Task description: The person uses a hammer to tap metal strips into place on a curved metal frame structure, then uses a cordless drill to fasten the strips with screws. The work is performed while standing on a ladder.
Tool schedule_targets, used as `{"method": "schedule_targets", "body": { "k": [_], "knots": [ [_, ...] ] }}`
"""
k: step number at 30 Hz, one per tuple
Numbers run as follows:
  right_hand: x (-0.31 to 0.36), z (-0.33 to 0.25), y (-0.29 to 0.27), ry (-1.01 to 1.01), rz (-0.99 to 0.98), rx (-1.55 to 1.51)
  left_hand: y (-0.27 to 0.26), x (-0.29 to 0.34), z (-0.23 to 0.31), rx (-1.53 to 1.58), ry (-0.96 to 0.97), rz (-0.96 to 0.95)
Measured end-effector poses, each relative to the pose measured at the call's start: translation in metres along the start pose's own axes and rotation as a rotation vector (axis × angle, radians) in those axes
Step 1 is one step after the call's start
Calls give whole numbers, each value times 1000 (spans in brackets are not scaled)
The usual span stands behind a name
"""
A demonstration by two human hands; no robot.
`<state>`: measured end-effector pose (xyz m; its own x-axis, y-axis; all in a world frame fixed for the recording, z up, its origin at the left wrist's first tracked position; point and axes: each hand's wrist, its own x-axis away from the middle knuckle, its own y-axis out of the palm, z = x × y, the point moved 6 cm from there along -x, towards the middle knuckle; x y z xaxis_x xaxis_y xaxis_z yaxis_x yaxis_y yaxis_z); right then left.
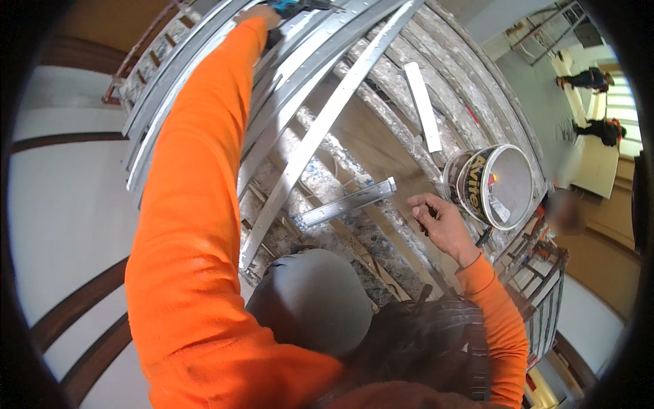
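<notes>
My left hand [259,15] is stretched far out to the top edge, closed around a teal and black cordless drill [291,7] that the frame partly cuts off. The drill is over long galvanised metal profiles [293,75] lying side by side. My right hand [443,223] hovers over the planks with its fingers curled together; whether something small is pinched there, I cannot make out. Just left of it lies a short metal channel piece [349,202]. A long flat metal strip [320,129] crosses the profiles and planks diagonally.
Paint-spattered planks [470,82] form a platform with gaps between boards. A bucket [511,184] with small items inside stands right of my right hand. A short white strip [422,108] lies beyond. Two people [591,80] are below, far right, near scaffolding [545,31].
</notes>
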<state>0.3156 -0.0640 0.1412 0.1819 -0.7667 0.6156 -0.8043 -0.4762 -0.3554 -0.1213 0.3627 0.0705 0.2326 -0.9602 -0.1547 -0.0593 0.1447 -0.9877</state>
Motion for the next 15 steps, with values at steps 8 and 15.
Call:
{"method": "schedule_targets", "body": {
  "k": [8, 15],
  "knots": [
    [-6, 11, -11, -37, 106, 5, 31, -16, -20, -67, 46, -410],
    [-27, -11, -12, -89, -8, -210, 14, -2, -87, 291, -6, -462]
  ]
}}
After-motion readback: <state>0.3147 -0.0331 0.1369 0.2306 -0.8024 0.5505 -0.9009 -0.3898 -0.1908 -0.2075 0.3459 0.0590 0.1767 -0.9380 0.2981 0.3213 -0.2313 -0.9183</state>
